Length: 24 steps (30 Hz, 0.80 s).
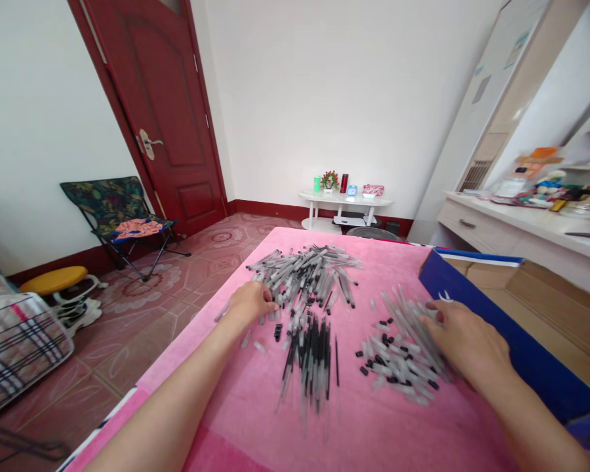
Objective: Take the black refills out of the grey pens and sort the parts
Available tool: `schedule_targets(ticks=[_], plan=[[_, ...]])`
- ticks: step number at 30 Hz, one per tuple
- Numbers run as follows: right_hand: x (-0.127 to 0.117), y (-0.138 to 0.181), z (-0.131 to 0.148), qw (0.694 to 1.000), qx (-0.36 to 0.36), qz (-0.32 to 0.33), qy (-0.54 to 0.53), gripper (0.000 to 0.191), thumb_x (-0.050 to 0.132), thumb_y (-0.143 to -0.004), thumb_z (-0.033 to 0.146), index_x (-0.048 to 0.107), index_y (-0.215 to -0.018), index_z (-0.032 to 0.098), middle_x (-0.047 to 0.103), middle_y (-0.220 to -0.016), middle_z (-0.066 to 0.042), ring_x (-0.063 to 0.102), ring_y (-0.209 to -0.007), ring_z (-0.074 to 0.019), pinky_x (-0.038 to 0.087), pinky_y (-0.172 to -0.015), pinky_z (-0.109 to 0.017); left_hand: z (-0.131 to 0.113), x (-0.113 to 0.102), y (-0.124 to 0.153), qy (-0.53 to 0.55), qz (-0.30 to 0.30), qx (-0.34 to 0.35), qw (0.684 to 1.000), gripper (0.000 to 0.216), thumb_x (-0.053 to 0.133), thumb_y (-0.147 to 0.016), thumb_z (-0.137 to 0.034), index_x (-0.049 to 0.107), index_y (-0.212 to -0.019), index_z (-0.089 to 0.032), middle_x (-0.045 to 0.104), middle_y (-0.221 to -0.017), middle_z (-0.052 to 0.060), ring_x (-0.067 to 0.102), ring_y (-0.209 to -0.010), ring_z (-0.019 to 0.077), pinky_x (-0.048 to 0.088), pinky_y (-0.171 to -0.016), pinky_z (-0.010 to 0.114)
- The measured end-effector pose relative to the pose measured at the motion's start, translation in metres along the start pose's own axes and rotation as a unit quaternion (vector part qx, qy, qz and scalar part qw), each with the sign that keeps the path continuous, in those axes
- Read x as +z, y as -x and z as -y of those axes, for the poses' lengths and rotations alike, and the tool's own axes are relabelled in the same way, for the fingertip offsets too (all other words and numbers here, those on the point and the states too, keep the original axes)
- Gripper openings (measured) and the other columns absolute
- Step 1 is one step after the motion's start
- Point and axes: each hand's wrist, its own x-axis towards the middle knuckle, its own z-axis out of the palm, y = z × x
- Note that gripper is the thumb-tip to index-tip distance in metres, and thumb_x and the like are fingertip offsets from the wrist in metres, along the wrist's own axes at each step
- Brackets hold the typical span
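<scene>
My left hand (250,303) is closed, fingers curled together, at the near left edge of a pile of pens (309,272) with translucent barrels and black ends. What it pinches is hidden. On the right, my right hand (467,334) has its fingers bent in over a row of clear pen barrels (410,318). A small whitish piece (445,296) shows by its fingertips; the grip itself is blurred. Between the hands lies a bundle of black ink refills (314,360), tips toward me. Clear caps and small black plugs (398,364) form a heap left of my right hand.
A pink cloth (255,419) covers the table. A blue-sided cardboard box (491,328) stands along its right edge. Several loose black plugs (278,332) lie near my left hand. Beyond are a folding chair (122,210), a low white table (347,198) and a dresser (476,226).
</scene>
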Motion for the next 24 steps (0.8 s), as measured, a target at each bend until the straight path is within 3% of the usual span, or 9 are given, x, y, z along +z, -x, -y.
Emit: schedule_targets(ticks=[6, 10, 15, 20, 24], plan=[[-0.006, 0.006, 0.016, 0.999, -0.033, -0.019, -0.018, 0.038, 0.043, -0.076, 0.043, 0.062, -0.102, 0.022, 0.064, -0.097, -0.009, 0.062, -0.075, -0.0280, 0.044, -0.056, -0.035, -0.006, 0.000, 0.005, -0.050, 0.004, -0.002, 0.999, 0.027, 0.068, -0.052, -0.044, 0.068, -0.071, -0.024, 0.067, -0.079, 0.005, 0.058, -0.076, 0.0215, 0.039, -0.062, 0.027], [-0.010, 0.009, 0.023, 0.998, -0.057, -0.029, -0.029, 0.035, 0.044, -0.076, 0.042, 0.063, -0.098, 0.022, 0.064, -0.095, -0.006, 0.062, -0.077, -0.0261, 0.044, -0.057, -0.033, -0.015, -0.005, 0.010, -0.044, 0.027, 0.014, 0.999, 0.012, 0.064, -0.059, -0.031, 0.070, -0.068, -0.026, 0.068, -0.076, 0.002, 0.059, -0.075, 0.0181, 0.039, -0.062, 0.025], [-0.013, 0.013, 0.031, 0.996, -0.080, -0.041, -0.028, 0.033, 0.043, -0.077, 0.042, 0.064, -0.093, 0.022, 0.064, -0.094, -0.006, 0.062, -0.075, -0.0243, 0.042, -0.054, -0.031, -0.020, -0.007, 0.015, -0.012, 0.062, 0.034, 0.997, 0.012, 0.063, -0.058, -0.022, 0.071, -0.067, -0.025, 0.068, -0.073, 0.002, 0.059, -0.072, 0.0170, 0.039, -0.062, 0.024], [-0.008, 0.016, 0.042, 0.990, -0.122, -0.044, -0.058, 0.027, 0.045, -0.078, 0.036, 0.065, -0.089, 0.021, 0.063, -0.091, -0.007, 0.060, -0.077, -0.0233, 0.042, -0.061, -0.031, -0.017, -0.001, 0.015, 0.060, 0.131, 0.101, 0.984, 0.015, 0.062, -0.060, -0.024, 0.071, -0.072, -0.021, 0.068, -0.069, 0.001, 0.059, -0.068, 0.0154, 0.041, -0.060, 0.021], [-0.004, 0.029, 0.066, 0.972, -0.182, -0.031, -0.146, 0.023, 0.045, -0.079, 0.030, 0.064, -0.088, 0.021, 0.062, -0.092, -0.006, 0.060, -0.074, -0.0206, 0.043, -0.064, -0.031, -0.015, 0.001, 0.014, 0.121, 0.169, 0.152, 0.966, 0.019, 0.059, -0.064, -0.026, 0.071, -0.076, -0.016, 0.068, -0.069, 0.001, 0.058, -0.067, 0.0135, 0.043, -0.060, 0.019]])
